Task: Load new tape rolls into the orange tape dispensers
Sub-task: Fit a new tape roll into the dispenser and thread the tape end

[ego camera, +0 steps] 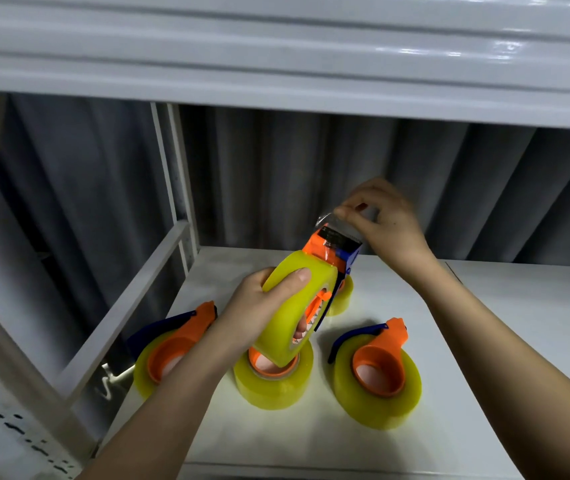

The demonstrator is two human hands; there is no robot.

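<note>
**Tape end drawn over the cutter as 1 dispenser nears ready**

Your left hand (262, 306) grips a loaded orange tape dispenser (325, 247) by its yellow tape roll (294, 306), thumb across the roll's outer face and fingers curled round its far side, holding it raised above the white shelf (484, 341). The dispenser's long axis tilts up and to the right, roll low and near you, cutter head high and far. Your right hand (384, 220) is narrow, its fingertips pinching the loose clear tape end (328, 221) just above and to the right of that cutter head. The coming move turns on this: the tape end lies straight along the dispenser's axis beyond the blade, so the right hand, the nearer of the 2 to the cutter, looks placed to draw the strip down across it while the left steadies the roll.

On the shelf below, 3 more yellow rolls lie flat, each with an orange dispenser core seated in its centre: 1 at the near left (165, 355), 1 in the middle (273, 379) directly beneath the raised roll, and 1 at the near right (377, 375). The left and right ones show blue-and-orange heads pointing away from you. A further roll (342, 296) sits farther back, mostly hidden behind the raised dispenser; whether it holds a core cannot be told. By this showing the loading seems well along.
</note>
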